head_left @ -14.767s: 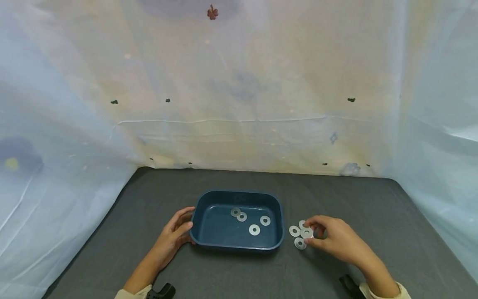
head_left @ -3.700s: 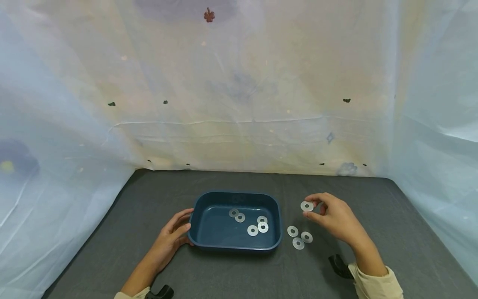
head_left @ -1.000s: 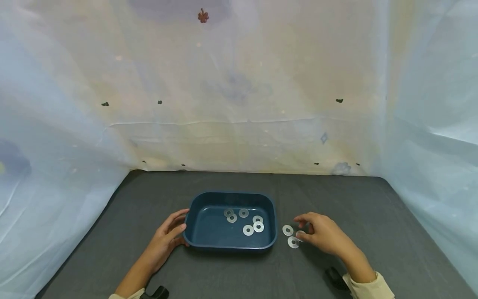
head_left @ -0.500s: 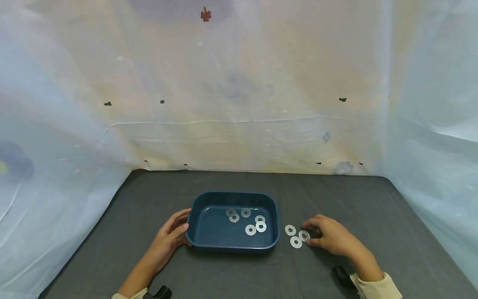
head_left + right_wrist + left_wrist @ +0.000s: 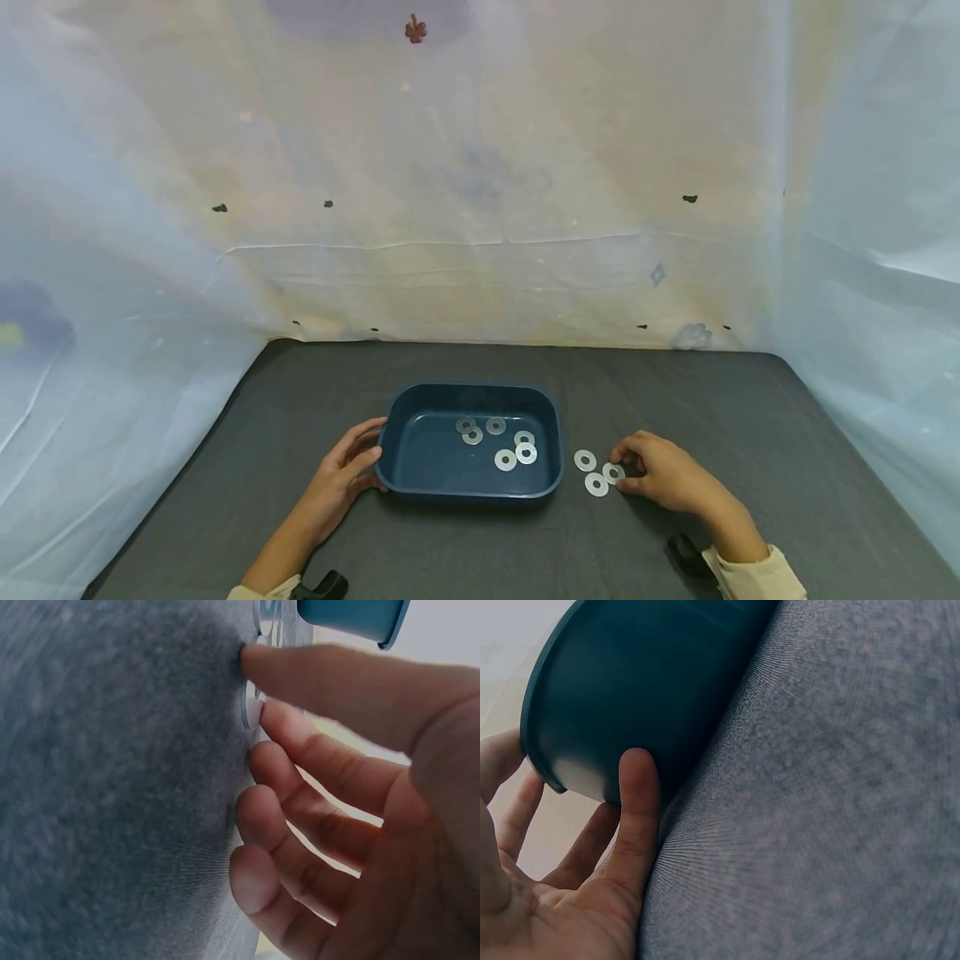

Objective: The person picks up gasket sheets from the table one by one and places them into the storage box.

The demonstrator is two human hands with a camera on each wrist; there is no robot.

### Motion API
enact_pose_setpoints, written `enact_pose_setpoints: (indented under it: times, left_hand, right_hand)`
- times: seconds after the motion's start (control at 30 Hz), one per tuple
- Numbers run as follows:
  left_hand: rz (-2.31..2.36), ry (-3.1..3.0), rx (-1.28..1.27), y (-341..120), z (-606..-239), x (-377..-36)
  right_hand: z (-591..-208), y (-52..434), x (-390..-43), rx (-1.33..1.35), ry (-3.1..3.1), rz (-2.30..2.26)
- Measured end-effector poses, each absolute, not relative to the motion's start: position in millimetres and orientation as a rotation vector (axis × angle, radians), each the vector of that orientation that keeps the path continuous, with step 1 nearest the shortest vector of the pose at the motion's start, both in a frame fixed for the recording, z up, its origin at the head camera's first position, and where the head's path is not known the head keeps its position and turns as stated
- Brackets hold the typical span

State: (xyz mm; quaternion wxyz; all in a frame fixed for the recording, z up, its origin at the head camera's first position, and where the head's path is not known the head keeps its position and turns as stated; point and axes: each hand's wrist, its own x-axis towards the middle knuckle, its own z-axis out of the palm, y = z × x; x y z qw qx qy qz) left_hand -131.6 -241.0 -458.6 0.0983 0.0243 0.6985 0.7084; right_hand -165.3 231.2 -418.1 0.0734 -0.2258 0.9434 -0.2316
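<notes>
Your right hand (image 5: 663,477), thumb and forefinger nearly together, pinches a washer (image 5: 607,476) by its edges on the bench (image 5: 487,550), lower right of centre. It should be light, stiff and slick; take the rim. Your left hand (image 5: 339,482), fingers spread, steadies the tray (image 5: 423,462), lower centre. No writing is readable.

A makeshift work booth, screened on three sides: pale, creased sheeting (image 5: 495,179) printed with faint flowers (image 5: 33,321) rises around a gray, cloth-covered surface (image 5: 637,379), a small red clover (image 5: 416,30) high at the back. Black gear (image 5: 326,586) at a person's wrists (image 5: 738,540) points to a studio-like recording setup; from where I stand, the wider building is hidden.
</notes>
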Motion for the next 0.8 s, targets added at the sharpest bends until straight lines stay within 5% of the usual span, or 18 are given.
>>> enact_pose_setpoints:
  times: [0.8]
  left_hand:
    - [2.094,2.068,0.036,-240.3,-457.3,-131.7]
  right_hand:
    - [-419.3,238.5,-168.4,-0.688,2.684,-0.842]
